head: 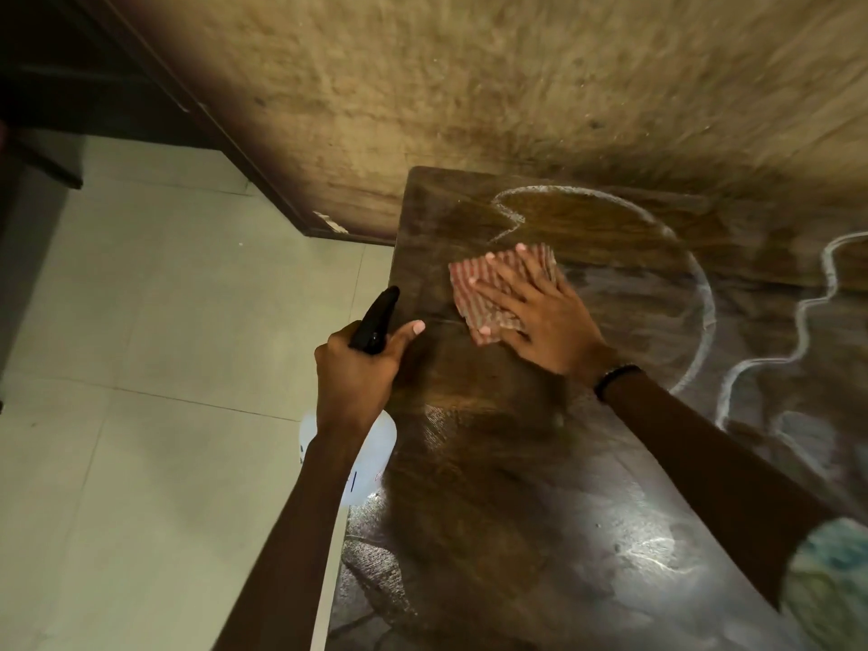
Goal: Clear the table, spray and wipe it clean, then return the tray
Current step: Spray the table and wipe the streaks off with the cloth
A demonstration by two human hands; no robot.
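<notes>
My left hand [357, 368] is wrapped around the spray bottle [373, 324] neck, held off the tabletop's [493, 462] left edge over the tiled floor [141, 368]. Its black nozzle points up and away, long axis running toward me; the white body has marks too blurred to read. My right hand [535, 312] lies flat, fingers [505, 274] spread, pressing the striped cloth [488, 284] onto the tabletop's far-left part. White foam trails [704, 298] curve to the right.

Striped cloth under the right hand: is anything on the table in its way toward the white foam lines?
Nothing visible. The red-and-white striped cloth lies flat under the right hand on the dark wooden table, and the tabletop between it and the white foam lines is bare.
</notes>
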